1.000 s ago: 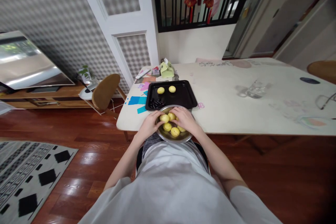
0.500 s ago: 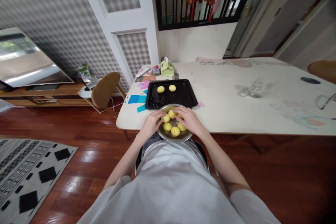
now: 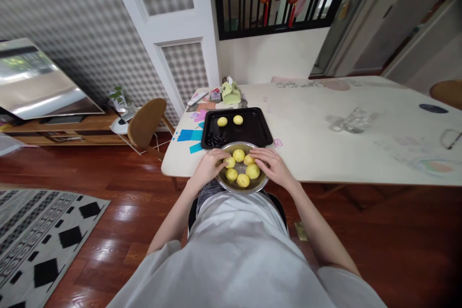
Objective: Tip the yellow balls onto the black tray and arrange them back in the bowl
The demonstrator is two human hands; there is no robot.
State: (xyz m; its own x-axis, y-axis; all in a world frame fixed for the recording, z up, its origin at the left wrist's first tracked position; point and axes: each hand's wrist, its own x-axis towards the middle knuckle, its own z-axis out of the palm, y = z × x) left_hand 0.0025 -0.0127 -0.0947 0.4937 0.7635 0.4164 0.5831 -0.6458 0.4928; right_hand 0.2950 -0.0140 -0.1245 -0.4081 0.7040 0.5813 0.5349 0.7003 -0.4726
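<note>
A round steel bowl (image 3: 242, 189) rests at my lap against the table's front edge, with several yellow lemons (image 3: 243, 181) spread in a ring inside. My left hand (image 3: 212, 163) reaches over its left rim, thumb and fingers closed about the leftmost lemon (image 3: 230, 161). Over the right rim lies my right hand (image 3: 272, 164), its fingers stretched and apart close to the right-hand lemons (image 3: 252, 171); it grips nothing. Behind the bowl stands a black tray (image 3: 252, 127). Two lemons (image 3: 237, 120) and a pile of small black objects (image 3: 216, 139) lie in it.
On the white table (image 3: 306, 149) stand a green tissue holder (image 3: 231, 92) at the back and a clear glass vessel (image 3: 354, 121) to the right. A white remote (image 3: 198, 98) lies at the back left. A wooden chair (image 3: 147, 122) stands at the left end.
My right hand has drawn back to the right, from over the lemons to the bowl's right rim, uncovering more of them. My left hand stays at the leftmost lemon. The view has shifted slightly.
</note>
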